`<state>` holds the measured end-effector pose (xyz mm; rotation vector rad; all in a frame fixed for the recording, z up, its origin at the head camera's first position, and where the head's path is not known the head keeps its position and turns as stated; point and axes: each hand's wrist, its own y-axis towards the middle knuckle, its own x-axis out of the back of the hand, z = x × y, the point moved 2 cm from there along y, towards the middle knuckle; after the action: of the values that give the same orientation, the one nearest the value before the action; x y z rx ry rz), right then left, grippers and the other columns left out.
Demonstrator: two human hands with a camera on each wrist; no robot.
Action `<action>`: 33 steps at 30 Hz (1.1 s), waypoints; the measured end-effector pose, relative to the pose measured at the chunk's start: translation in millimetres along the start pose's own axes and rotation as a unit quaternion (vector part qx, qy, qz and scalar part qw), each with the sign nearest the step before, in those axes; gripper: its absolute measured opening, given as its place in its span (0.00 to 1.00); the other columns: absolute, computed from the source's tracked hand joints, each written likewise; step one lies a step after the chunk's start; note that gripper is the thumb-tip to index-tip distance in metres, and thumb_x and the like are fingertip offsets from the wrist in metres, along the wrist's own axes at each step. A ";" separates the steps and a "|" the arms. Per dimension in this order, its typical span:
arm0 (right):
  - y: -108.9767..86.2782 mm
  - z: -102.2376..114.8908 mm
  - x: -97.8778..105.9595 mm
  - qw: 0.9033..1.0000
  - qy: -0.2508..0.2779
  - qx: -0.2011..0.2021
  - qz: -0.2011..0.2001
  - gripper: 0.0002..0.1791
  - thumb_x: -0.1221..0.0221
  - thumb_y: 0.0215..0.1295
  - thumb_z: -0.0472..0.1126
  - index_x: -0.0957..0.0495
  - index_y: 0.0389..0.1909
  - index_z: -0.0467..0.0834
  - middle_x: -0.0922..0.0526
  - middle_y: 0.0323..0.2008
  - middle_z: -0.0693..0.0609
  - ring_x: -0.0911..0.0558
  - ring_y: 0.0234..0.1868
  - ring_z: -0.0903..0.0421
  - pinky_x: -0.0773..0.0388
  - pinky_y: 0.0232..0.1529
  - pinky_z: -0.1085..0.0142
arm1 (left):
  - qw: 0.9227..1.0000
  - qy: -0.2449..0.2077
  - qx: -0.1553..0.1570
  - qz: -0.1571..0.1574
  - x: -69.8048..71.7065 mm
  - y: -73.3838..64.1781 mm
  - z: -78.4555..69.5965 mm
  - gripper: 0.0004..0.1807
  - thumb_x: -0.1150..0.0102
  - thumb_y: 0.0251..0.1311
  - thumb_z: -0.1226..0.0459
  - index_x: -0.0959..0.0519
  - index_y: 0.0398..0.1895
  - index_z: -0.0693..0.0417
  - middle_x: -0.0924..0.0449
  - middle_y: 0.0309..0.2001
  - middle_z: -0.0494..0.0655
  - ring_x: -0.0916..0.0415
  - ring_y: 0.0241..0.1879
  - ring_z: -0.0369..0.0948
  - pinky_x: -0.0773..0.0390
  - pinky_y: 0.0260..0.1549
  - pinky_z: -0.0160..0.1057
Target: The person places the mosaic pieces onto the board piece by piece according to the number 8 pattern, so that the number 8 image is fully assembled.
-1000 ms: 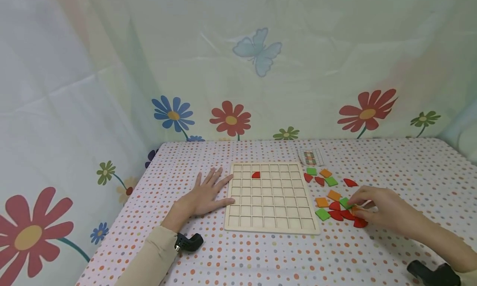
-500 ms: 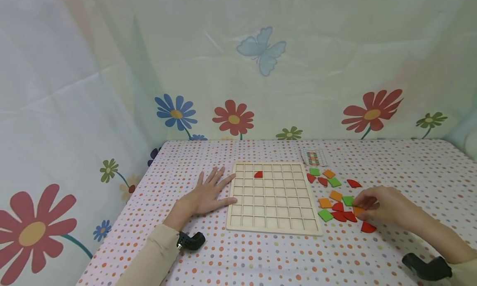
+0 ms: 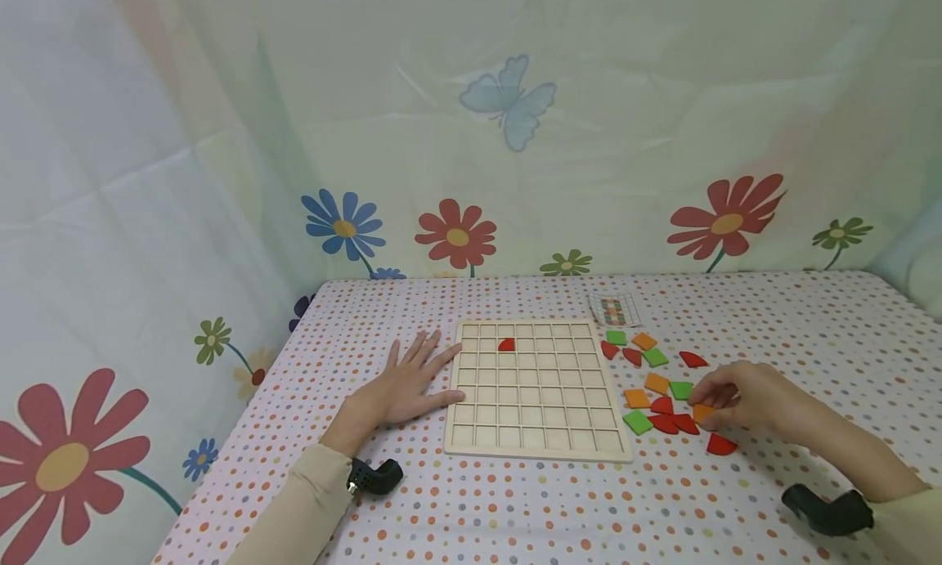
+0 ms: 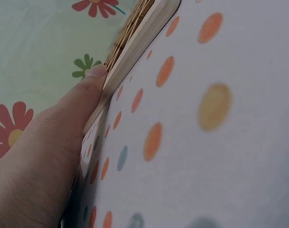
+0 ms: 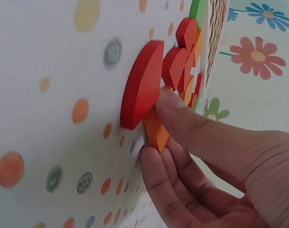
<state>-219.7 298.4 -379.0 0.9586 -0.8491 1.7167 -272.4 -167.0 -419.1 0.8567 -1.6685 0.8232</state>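
Note:
A pale wooden grid board [image 3: 538, 457] lies on the table, with one red quarter-circle tile [image 3: 506, 345] in an upper cell. My left hand [image 3: 408, 389] rests flat beside it with fingers spread, thumb and forefinger at its left edge. In the left wrist view the thumb [image 4: 80, 97] touches the board's side [image 4: 127, 61]. My right hand [image 3: 743, 401] is over the loose tiles to the right. Its thumb and fingers pinch an orange square tile [image 5: 156, 128] by opposite edges. A red quarter-circle tile [image 5: 143, 88] lies close by the thumb.
Several green, orange and red tiles lie between board and right hand, among them a green square [image 3: 638, 422] and an orange square [image 3: 636, 399]. A small printed pattern card [image 3: 628, 305] lies behind them. A flowered curtain [image 3: 412, 99] hangs at the table's back.
One red quarter-circle tile has shifted right, away from the other red ones. The right hand's fingers have come off the green square to the orange tile. The left hand stays still.

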 end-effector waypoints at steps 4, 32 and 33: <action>0.3 -2.9 -0.4 1.000 0.009 -0.005 -0.006 0.12 0.22 0.50 0.30 0.14 0.35 0.37 0.15 0.33 0.53 0.19 0.33 0.55 0.20 0.33 0.64 | 1.000 -0.003 0.000 0.004 0.3 -0.6 -0.3 0.46 0.55 0.73 0.32 0.55 0.87 0.35 0.67 0.86 0.52 0.74 0.83 0.54 0.71 0.75 0.69; -7.7 9.4 8.1 0.997 0.024 0.040 -0.065 0.13 0.22 0.50 0.27 0.15 0.35 0.37 0.16 0.32 0.54 0.21 0.31 0.58 0.21 0.31 0.70 | 0.999 -0.039 -0.019 -0.012 -0.5 -3.1 2.7 0.58 0.53 0.57 0.20 0.51 0.86 0.34 0.65 0.86 0.54 0.73 0.84 0.55 0.72 0.75 0.69; -5.9 14.6 9.2 0.996 0.022 0.050 -0.075 0.13 0.22 0.50 0.27 0.15 0.35 0.38 0.15 0.32 0.55 0.21 0.31 0.59 0.20 0.32 0.71 | 0.999 -0.039 -0.019 -0.013 -0.9 -2.8 3.2 0.59 0.54 0.57 0.19 0.51 0.86 0.35 0.65 0.86 0.54 0.73 0.84 0.55 0.72 0.75 0.68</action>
<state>-213.1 291.2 -363.6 1.0226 -0.6509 1.6557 -271.4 -171.0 -420.4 0.8926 -1.7321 0.7455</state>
